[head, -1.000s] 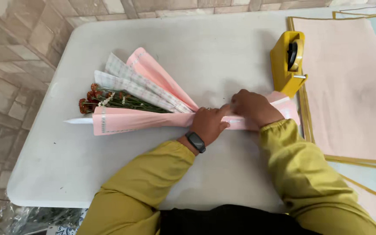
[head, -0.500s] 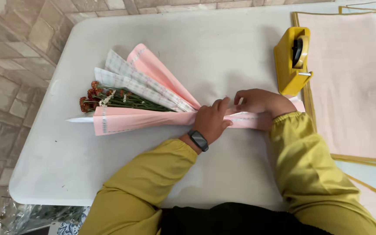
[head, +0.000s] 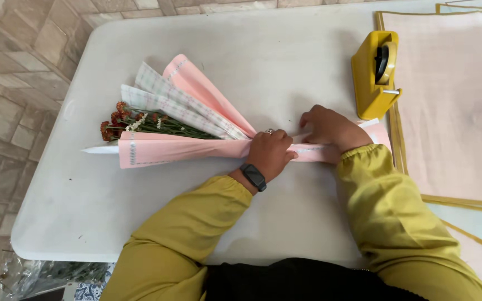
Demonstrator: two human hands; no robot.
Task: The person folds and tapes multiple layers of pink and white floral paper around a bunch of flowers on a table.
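A small bouquet (head: 196, 134) lies on its side at the centre of the frame, its pink wrapping paper (head: 185, 149) fanned open toward the left, where dried red flowers (head: 119, 120) and green stems show beside a checked inner sheet (head: 168, 100). The narrow stem end of the wrap is pinched at mid-frame by the left hand (head: 271, 153), closed around the gathered paper, a dark watch (head: 253, 176) being worn on that wrist. Just to the right, the tail of the wrap is pressed flat against the white table (head: 285, 56) by the right hand (head: 333, 127), its fingers curled down on the paper. The bundle is judged light and soft; the paper would crease or tear easily and the dried heads look brittle, so hold is best taken at the gathered neck, not at the fan. A yellow tape dispenser (head: 376, 72) stands in the upper right, beside a stack of pink sheets (head: 447, 106) edged in gold.
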